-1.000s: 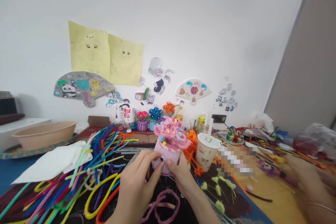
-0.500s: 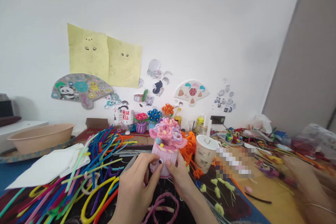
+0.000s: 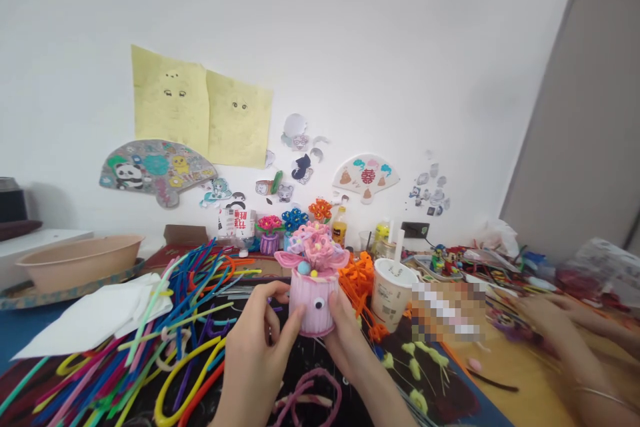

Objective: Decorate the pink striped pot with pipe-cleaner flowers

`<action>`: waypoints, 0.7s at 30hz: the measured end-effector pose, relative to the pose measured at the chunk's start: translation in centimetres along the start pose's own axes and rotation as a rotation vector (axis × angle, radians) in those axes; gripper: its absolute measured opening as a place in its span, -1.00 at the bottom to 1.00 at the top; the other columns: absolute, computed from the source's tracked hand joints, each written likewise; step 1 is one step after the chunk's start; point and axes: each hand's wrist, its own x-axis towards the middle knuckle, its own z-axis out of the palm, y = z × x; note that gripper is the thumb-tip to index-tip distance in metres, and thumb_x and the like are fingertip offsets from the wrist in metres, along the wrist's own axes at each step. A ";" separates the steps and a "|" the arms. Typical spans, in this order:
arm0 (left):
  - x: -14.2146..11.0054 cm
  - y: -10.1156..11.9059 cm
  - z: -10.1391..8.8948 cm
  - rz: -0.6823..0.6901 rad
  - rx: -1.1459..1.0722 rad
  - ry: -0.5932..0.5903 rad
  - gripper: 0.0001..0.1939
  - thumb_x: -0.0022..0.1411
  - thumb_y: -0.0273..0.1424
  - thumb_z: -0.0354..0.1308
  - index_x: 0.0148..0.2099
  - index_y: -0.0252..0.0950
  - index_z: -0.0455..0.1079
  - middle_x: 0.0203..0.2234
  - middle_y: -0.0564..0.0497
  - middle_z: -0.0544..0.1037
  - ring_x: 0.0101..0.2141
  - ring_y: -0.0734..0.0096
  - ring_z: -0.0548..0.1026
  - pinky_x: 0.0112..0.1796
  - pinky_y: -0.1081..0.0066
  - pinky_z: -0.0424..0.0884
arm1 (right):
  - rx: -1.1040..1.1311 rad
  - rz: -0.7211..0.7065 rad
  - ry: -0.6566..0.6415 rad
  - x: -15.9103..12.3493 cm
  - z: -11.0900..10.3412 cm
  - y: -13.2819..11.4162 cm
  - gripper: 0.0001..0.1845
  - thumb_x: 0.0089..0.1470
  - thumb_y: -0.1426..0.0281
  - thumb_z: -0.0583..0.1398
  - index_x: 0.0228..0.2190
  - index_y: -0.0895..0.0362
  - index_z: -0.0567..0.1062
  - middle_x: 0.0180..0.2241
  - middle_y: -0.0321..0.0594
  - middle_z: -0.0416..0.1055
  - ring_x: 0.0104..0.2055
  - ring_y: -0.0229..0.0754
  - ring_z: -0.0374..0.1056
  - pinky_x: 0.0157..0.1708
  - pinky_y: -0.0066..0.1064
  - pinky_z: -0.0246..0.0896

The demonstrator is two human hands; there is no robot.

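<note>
Both my hands hold a small pink pipe-cleaner flower pot (image 3: pixel 313 303) upright over the table. It has a googly eye on its front and pink and purple flowers on top. My left hand (image 3: pixel 260 347) grips its left side, thumb on the front. My right hand (image 3: pixel 345 333) clasps its right side. A pink pipe-cleaner loop (image 3: pixel 310 400) lies on the dark mat just below my wrists.
A heap of coloured pipe cleaners (image 3: pixel 150 333) covers the left. A paper cup with a straw (image 3: pixel 390 290) and orange pipe-cleaner pieces (image 3: pixel 357 283) stand right of the pot. Another person's hand (image 3: pixel 545 317) rests at the far right. A tan bowl (image 3: pixel 75 260) sits at the left.
I have turned the pot upright so its googly eye faces me. My fingers shifted from pinching the eye to holding the pot's sides. The other person's hand moved slightly.
</note>
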 end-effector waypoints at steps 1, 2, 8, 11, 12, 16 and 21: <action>0.0 0.0 0.1 -0.038 -0.007 -0.011 -0.68 0.20 -0.15 0.13 -0.08 -0.18 0.25 -0.41 0.14 0.46 -0.63 0.56 0.31 -0.53 0.49 0.26 | 0.010 0.000 0.000 0.0 0.1 0.0 -0.31 -0.15 0.08 0.38 -0.01 0.07 0.39 -0.05 -0.09 0.51 0.04 0.02 0.39 0.03 -0.17 0.28; 0.0 0.1 0.3 -0.071 -0.008 -0.022 -0.65 0.19 -0.12 0.13 -0.05 -0.18 0.24 -0.42 0.14 0.46 -0.62 0.53 0.34 -0.53 0.47 0.25 | 0.017 -0.004 -0.004 0.0 0.1 0.0 -0.30 -0.14 0.09 0.38 0.01 0.07 0.38 -0.04 -0.09 0.51 0.04 0.01 0.39 0.04 -0.16 0.27; -0.1 0.3 0.6 -0.138 0.035 -0.062 -0.56 0.19 -0.03 0.08 0.01 -0.16 0.22 -0.50 0.14 0.45 -0.57 0.39 0.43 -0.55 0.42 0.20 | -0.007 -0.005 0.004 0.2 -0.1 0.1 -0.25 -0.15 0.13 0.39 0.06 0.03 0.33 0.01 -0.08 0.47 0.03 0.00 0.40 0.04 -0.15 0.27; 0.0 -0.3 0.6 -0.103 0.074 -0.068 -0.50 0.19 0.00 0.06 0.07 -0.16 0.19 -0.38 0.07 0.51 -0.56 0.38 0.45 -0.56 0.42 0.23 | -0.012 -0.006 -0.035 0.3 -0.2 0.1 -0.29 -0.11 0.15 0.38 0.07 0.00 0.32 0.04 -0.12 0.44 0.06 -0.03 0.37 0.05 -0.19 0.27; 0.0 -0.6 0.7 -0.093 0.090 -0.080 -0.47 0.20 0.00 0.05 0.10 -0.16 0.17 -0.34 0.05 0.52 -0.56 0.39 0.46 -0.57 0.42 0.24 | -0.016 -0.006 -0.052 0.3 -0.2 0.1 -0.32 -0.10 0.16 0.37 0.06 -0.02 0.33 0.06 -0.14 0.43 0.07 -0.05 0.36 0.05 -0.20 0.27; 0.0 -2.0 0.9 -0.061 0.158 -0.129 -0.37 0.21 -0.01 0.05 0.21 -0.21 0.09 -0.38 -0.01 0.53 -0.57 0.34 0.47 -0.60 0.43 0.29 | -0.032 0.010 -0.080 0.1 0.1 -0.1 -0.43 -0.08 0.16 0.36 -0.02 -0.04 0.39 0.08 -0.19 0.41 0.10 -0.06 0.33 0.01 -0.25 0.31; 0.0 -2.6 1.1 0.018 0.163 -0.082 -0.38 0.20 -0.10 0.10 0.22 -0.27 0.12 -0.34 -0.09 0.54 -0.38 0.20 0.56 -0.54 0.43 0.37 | -0.028 0.030 -0.090 -0.1 0.6 -0.3 -0.50 -0.07 0.15 0.35 -0.08 0.01 0.44 0.05 -0.16 0.43 0.08 -0.04 0.35 -0.01 -0.25 0.32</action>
